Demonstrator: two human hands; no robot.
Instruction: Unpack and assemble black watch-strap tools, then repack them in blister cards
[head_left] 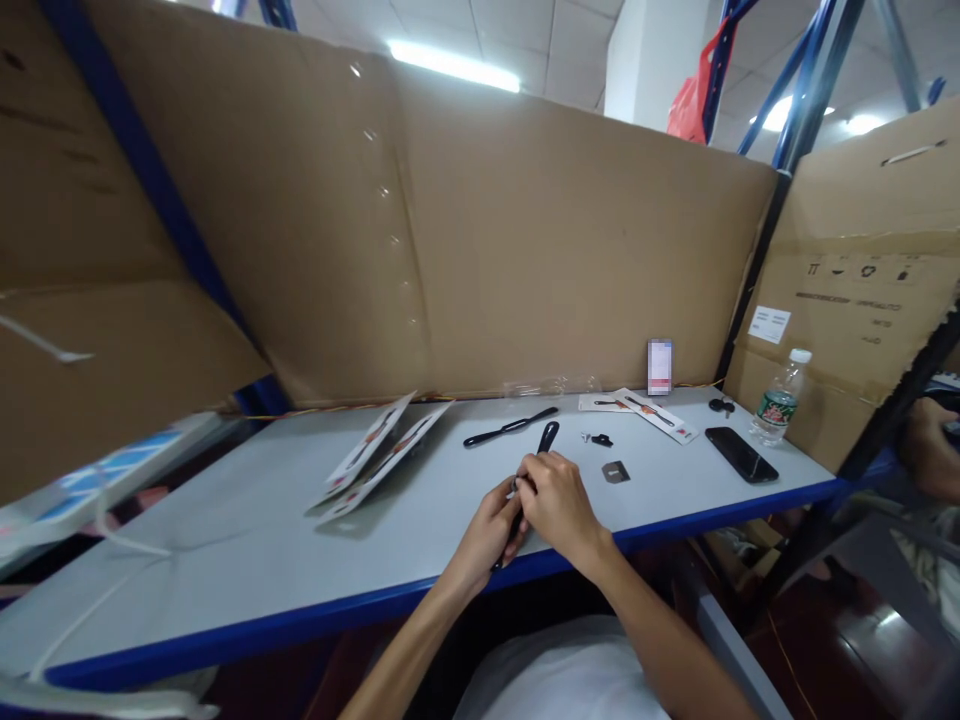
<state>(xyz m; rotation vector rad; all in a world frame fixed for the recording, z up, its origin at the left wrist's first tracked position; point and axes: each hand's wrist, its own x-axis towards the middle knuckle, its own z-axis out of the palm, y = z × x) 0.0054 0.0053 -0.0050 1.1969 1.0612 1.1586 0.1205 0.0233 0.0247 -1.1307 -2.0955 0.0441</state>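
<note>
Both hands are together over the table's front edge. My left hand point(489, 532) is closed around the lower part of a black two-handled tool that looks like a spokeshave point(550, 436). My right hand point(556, 505) is closed over its middle, fingers pinched there; whatever small part they touch is hidden. One black handle sticks out above the hands, the other end below. A second black spokeshave point(495, 433) lies just beyond. To the right are a flat metal blade point(616, 472) with a cutout, a small black clamp piece point(602, 440) and tiny screws point(585, 437).
Printed packaging cards point(386, 460) stand tilted on the left; more cards point(652, 414) lie at the back right. A black phone point(741, 455), a bottle point(780, 400) and an upright lit phone point(660, 367) are on the right. Cardboard walls point(562, 250) enclose the grey table point(247, 540).
</note>
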